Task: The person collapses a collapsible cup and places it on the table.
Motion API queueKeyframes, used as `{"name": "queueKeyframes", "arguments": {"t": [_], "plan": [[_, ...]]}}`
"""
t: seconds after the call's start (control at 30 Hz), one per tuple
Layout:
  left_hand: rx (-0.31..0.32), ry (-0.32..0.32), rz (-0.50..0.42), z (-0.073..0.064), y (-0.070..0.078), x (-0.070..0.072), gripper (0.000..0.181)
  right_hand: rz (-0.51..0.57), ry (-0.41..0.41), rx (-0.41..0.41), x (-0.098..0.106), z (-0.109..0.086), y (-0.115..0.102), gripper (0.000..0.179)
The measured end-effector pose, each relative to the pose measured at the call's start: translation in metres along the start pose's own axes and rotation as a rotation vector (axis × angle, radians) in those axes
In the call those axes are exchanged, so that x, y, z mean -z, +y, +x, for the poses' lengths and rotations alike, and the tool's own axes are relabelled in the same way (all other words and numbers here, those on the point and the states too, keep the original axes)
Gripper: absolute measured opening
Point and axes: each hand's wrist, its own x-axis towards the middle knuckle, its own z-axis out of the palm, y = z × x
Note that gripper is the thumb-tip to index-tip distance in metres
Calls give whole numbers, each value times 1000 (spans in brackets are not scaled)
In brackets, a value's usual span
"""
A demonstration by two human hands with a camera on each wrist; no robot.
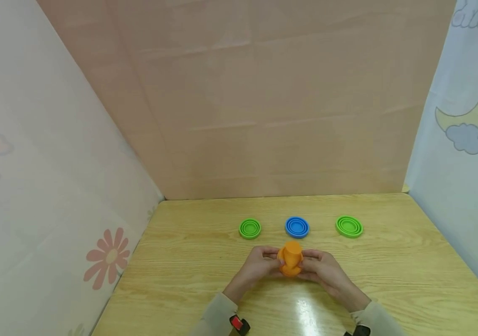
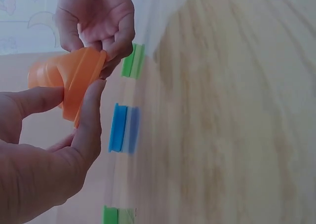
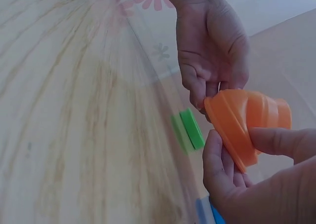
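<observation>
An orange collapsible cup [image 1: 293,251] is held above the table, partly pushed out, its narrow base facing up and away from me. Its stepped wall looks dented and uneven in both wrist views. My left hand [image 1: 255,268] pinches one side, thumb on the outer wall [image 2: 74,81] and fingers at the wide rim. From the opposite side my right hand [image 1: 326,271] grips it likewise, with the thumb pressed to the wall in the right wrist view and the fingers under the rim [image 3: 224,135].
Behind the hands, three flattened collapsible cups lie in a row on the wooden table [image 1: 188,261]: a green one [image 1: 250,228] at left, a blue one [image 1: 297,227] in the middle and another green one [image 1: 349,226] at right. Cloth-covered walls [image 1: 264,116] enclose the table.
</observation>
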Motion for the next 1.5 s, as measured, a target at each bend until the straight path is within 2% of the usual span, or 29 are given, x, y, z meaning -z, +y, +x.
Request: {"name": "queueKeyframes", "arguments": {"t": [0.23,0.4,0.5,0.7,1.0,1.5], "plan": [[0,37,35,0,1,5,35,19,-70,0,-7,-2,-5,74],[-2,59,71,0,2,4,31,-17,-48,-2,-12,-1,-7,80],[-22,86,85,-1,2,0,30,-31,-41,-8,-13,0,-5,80],[-20,125,111,-3,3,-4,29,-51,-36,-12,-14,1,-4,77],[-37,172,227,-3,3,-4,27,-148,70,-8,-18,4,-2,73],[-69,165,190,-7,2,-9,28,-141,174,-49,-27,9,-4,67]]}}
